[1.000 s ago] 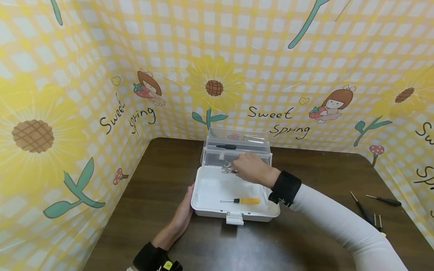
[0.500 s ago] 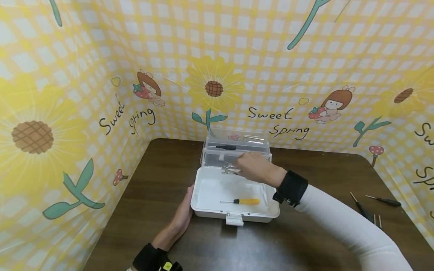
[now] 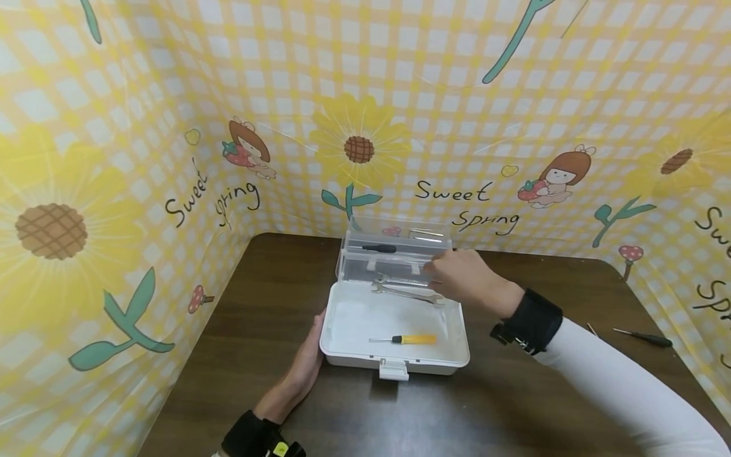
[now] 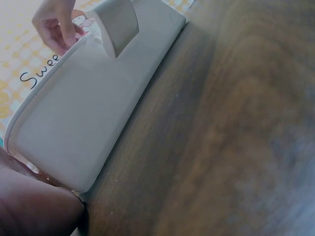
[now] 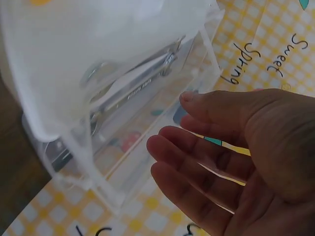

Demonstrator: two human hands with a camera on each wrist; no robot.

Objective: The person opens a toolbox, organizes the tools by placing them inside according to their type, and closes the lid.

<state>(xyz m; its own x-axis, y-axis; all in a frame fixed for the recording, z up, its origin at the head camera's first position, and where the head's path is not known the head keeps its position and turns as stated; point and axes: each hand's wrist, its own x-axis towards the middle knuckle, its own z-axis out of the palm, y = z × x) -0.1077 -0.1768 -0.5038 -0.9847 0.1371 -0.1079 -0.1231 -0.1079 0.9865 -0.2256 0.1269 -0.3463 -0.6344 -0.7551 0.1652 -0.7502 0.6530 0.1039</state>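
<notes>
A white toolbox [image 3: 365, 320] stands with its lid raised, its clear trays fanned out behind it. My left hand [image 3: 305, 358] rests its straight fingers along the box's left side. Two silver wrenches, an upper wrench [image 3: 407, 282] and a lower wrench [image 3: 408, 294], lie side by side in the lowest tray at the back. Past their right ends hovers my right hand [image 3: 465, 279]; in the right wrist view its fingers [image 5: 182, 187] are loosely bent and hold nothing. On the box floor lies a yellow-handled screwdriver [image 3: 419, 339].
A black-handled screwdriver [image 3: 381, 248] and thin metal rods [image 3: 427, 236] sit in the upper trays. Another black screwdriver [image 3: 645, 338] lies on the brown table [image 3: 245, 298] at right; the right sleeve [image 3: 628, 387] covers other tools there. The latch [image 3: 394, 370] hangs at the box front.
My right hand has let go of the wrenches and moved right and slightly up, so their full lengths now show. My left hand has stayed at the box.
</notes>
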